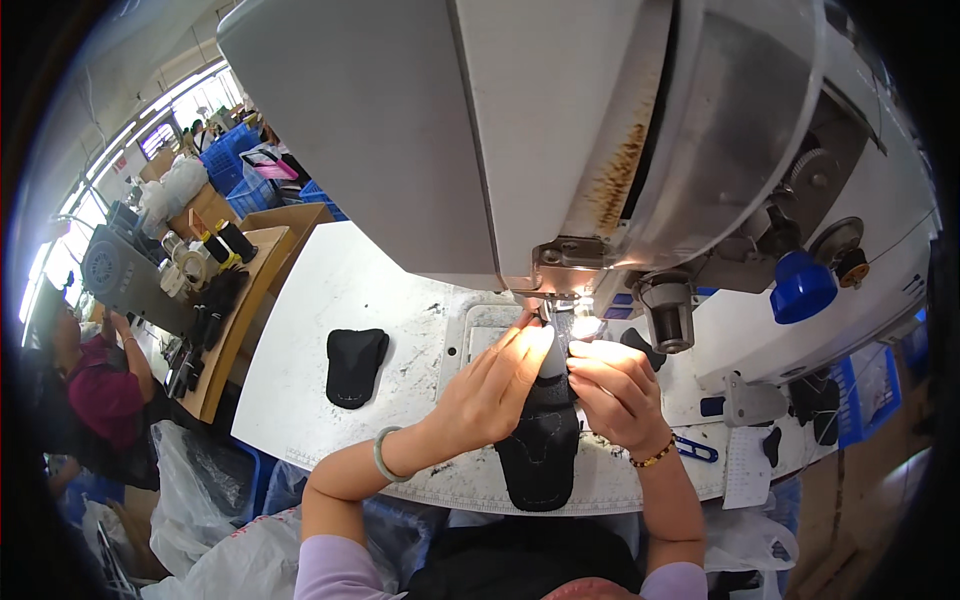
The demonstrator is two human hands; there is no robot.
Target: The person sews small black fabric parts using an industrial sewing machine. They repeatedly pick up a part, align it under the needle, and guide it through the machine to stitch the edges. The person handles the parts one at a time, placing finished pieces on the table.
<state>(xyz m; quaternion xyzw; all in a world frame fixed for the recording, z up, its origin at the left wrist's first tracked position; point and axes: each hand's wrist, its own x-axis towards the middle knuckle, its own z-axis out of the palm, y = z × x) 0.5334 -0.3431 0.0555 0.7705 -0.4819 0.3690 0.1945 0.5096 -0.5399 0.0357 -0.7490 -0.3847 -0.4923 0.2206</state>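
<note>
A black fabric piece (538,465) with light stitch lines lies under the lit needle area of a white sewing machine (370,130), its lower end reaching the table's near edge. My left hand (490,380) has its fingers closed on the left edge of the piece, close to the presser foot (560,305). On the other side my right hand (618,395) pinches the right edge with bent fingers. The fingertips are partly washed out by the lamp's glare. A similar black padded piece (355,367) rests flat on the table to the left.
A blue cutter (697,449) lies on the white table (290,370), right of my right hand. Another dark piece (642,347) sits behind that hand. Plastic bags (225,535) hang below the near edge. Another person (105,385) works at the far left.
</note>
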